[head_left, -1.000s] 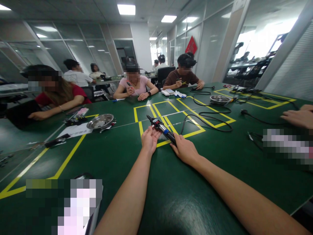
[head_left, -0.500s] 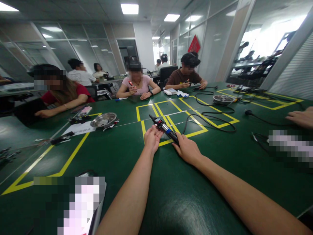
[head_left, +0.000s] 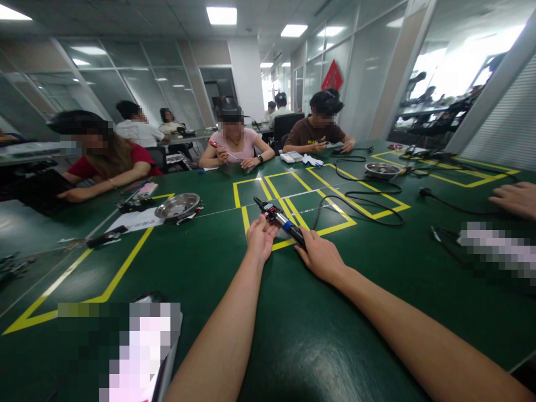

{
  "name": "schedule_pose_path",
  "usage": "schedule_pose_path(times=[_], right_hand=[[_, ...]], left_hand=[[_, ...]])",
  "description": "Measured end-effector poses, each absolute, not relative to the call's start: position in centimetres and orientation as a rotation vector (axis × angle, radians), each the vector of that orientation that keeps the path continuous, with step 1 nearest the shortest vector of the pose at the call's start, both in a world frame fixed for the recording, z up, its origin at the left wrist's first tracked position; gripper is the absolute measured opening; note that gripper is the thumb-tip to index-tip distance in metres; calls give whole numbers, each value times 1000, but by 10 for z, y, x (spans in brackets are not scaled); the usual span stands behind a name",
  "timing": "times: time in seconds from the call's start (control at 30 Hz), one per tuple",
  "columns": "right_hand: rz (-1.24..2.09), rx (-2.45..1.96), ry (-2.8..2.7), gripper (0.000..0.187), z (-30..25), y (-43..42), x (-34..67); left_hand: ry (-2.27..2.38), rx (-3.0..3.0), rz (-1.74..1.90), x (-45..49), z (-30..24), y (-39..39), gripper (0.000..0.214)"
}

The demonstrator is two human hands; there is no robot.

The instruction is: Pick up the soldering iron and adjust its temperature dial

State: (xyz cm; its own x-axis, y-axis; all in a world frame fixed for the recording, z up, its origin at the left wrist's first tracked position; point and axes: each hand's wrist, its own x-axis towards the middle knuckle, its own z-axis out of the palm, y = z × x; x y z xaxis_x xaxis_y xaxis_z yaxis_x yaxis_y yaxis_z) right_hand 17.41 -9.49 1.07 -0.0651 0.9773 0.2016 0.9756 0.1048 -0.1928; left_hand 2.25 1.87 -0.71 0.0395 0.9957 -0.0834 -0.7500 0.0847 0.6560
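A long tool with a black handle, a silver barrel, a blue band and a dark pointed end lies across both my hands above the green table; its exact kind I cannot tell. My right hand is wrapped round the black handle. Further forward, my left hand is palm up, its fingers closed at the front part, where small black and red pieces show. The pointed end faces away from me to the left. A black cord loops on the table just right of the tool; whether they join is hidden.
Yellow tape marks rectangles on the green table. Metal bowls stand left and right. A plug lies at right, near another person's hand. Opposite, a person holds a red-handled screwdriver. White gloves lie further back.
My hands and the tool have barely moved. Across the table, the co-worker's red-handled screwdriver has shifted left and tilted. At left, another co-worker's black object has moved slightly.
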Motion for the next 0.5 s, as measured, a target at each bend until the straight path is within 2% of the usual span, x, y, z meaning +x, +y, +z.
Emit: schedule_pose_path(times=[0.23, 0.5], right_hand=[[26, -1951, -2112, 54, 13, -96, 174], [-29, -1861, -2120, 75, 22, -104, 177]], left_hand=[[605, 509, 1436, 23, -7, 20, 13], [605, 468, 1411, 22, -5, 20, 16]])
